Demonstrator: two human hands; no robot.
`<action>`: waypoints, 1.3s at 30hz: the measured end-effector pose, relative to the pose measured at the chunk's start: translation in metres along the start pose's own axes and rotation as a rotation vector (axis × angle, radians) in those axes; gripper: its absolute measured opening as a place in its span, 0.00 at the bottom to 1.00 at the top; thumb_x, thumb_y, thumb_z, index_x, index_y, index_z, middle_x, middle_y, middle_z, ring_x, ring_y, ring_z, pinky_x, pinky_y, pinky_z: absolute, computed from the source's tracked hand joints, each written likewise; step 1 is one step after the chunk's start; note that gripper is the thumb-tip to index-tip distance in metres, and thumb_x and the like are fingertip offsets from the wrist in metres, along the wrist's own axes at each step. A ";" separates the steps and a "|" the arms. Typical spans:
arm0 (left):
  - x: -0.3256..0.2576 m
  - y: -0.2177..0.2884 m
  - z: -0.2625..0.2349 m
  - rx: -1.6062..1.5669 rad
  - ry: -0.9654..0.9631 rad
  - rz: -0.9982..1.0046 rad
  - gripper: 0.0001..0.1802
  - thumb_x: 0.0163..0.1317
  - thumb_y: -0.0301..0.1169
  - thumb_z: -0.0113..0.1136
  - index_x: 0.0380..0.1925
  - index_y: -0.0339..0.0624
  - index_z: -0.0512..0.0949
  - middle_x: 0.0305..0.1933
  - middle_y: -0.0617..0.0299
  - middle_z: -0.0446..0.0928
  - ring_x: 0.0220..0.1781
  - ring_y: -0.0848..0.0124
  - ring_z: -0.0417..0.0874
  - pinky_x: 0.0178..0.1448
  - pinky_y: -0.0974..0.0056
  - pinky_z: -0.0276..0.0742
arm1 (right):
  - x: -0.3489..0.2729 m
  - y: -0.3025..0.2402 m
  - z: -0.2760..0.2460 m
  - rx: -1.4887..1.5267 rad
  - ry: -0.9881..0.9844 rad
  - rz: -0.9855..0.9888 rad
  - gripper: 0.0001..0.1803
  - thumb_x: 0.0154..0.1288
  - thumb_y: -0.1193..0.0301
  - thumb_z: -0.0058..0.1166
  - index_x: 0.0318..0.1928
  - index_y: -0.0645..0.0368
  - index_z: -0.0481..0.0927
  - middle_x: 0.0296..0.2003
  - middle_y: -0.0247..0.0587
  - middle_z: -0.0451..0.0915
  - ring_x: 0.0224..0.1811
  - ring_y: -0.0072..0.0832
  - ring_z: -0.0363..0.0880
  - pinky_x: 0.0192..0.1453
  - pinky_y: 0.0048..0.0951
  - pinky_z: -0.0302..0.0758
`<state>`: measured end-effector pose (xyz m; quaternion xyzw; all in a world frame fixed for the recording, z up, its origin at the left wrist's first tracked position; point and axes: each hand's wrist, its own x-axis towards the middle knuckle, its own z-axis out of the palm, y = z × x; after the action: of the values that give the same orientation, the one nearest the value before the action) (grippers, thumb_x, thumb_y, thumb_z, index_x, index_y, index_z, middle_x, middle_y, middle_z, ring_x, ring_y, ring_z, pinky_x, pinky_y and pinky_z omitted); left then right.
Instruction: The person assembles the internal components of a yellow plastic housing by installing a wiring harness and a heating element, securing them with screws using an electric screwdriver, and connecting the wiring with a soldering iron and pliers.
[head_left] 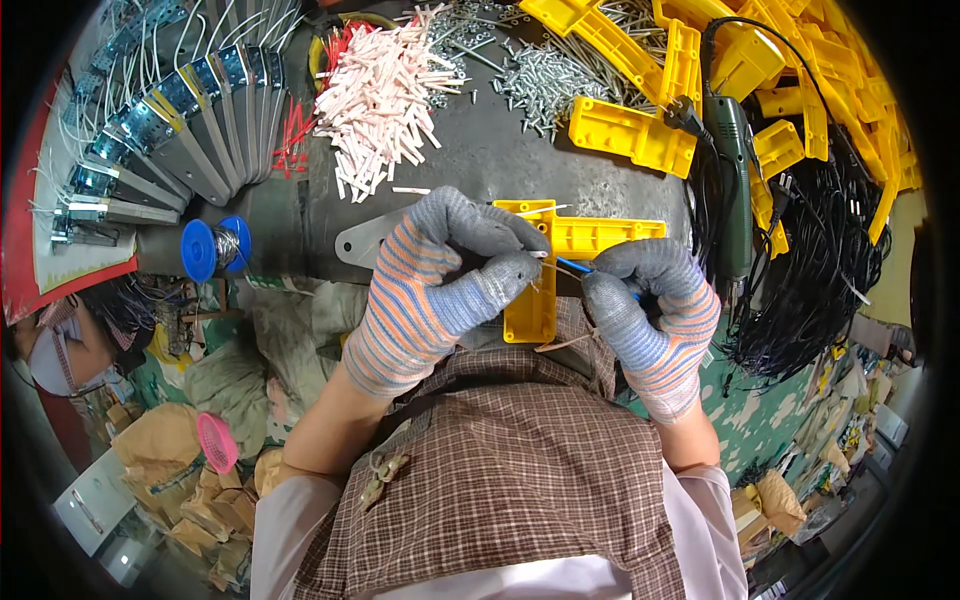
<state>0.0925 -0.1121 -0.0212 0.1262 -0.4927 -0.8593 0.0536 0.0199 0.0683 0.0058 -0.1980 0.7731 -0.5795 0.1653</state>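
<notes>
Both my hands wear grey knit gloves with orange and blue stripes. My left hand (pixel 450 275) pinches a small whitish end of something thin between thumb and forefinger. Facing it, my right hand (pixel 650 305) has its fingers closed on a thin blue wire (pixel 573 265), and the two pinched ends nearly meet. Just beneath lies a T-shaped yellow plastic handle shell (pixel 610 236), with its ribbed hollow side up. To the left, a flat grey metal plate (pixel 358 243) with a hole in its rounded end runs under my left hand.
White short tubes (pixel 385 95) are heaped at the back, beside loose screws (pixel 545 85). More yellow shells (pixel 635 135) are piled back right, near a green power tool (pixel 733 180) and black cables (pixel 800 290). At left are a blue wire spool (pixel 200 254) and fanned-out metal plates (pixel 205 150).
</notes>
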 end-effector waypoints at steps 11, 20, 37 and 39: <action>-0.001 -0.001 0.003 0.071 -0.004 0.080 0.11 0.55 0.16 0.65 0.33 0.41 0.73 0.42 0.58 0.79 0.44 0.74 0.80 0.50 0.70 0.77 | 0.003 0.000 0.003 -0.027 -0.028 0.009 0.05 0.58 0.76 0.63 0.36 0.58 0.81 0.25 0.27 0.80 0.25 0.10 0.69 0.30 0.17 0.68; 0.004 0.013 -0.007 0.690 -0.150 0.256 0.11 0.52 0.13 0.66 0.33 0.38 0.77 0.43 0.54 0.79 0.45 0.70 0.80 0.51 0.65 0.77 | 0.007 0.002 0.001 -0.111 -0.097 0.005 0.04 0.56 0.76 0.62 0.33 0.59 0.80 0.23 0.26 0.79 0.22 0.11 0.70 0.28 0.17 0.69; 0.004 0.012 -0.008 0.527 -0.118 -0.011 0.09 0.52 0.14 0.66 0.31 0.37 0.79 0.42 0.55 0.80 0.46 0.71 0.80 0.53 0.66 0.76 | 0.007 0.000 0.005 -0.072 -0.087 0.072 0.05 0.56 0.76 0.62 0.34 0.59 0.81 0.24 0.26 0.78 0.25 0.10 0.70 0.30 0.17 0.70; 0.005 0.013 -0.004 0.498 -0.114 -0.040 0.09 0.52 0.14 0.66 0.31 0.37 0.79 0.42 0.54 0.80 0.46 0.70 0.81 0.53 0.66 0.76 | 0.006 0.000 0.006 -0.087 -0.106 0.038 0.04 0.59 0.76 0.61 0.35 0.59 0.81 0.26 0.27 0.79 0.27 0.11 0.72 0.32 0.17 0.71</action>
<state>0.0879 -0.1239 -0.0127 0.0965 -0.6887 -0.7182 -0.0240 0.0175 0.0602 0.0038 -0.2208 0.7913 -0.5308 0.2083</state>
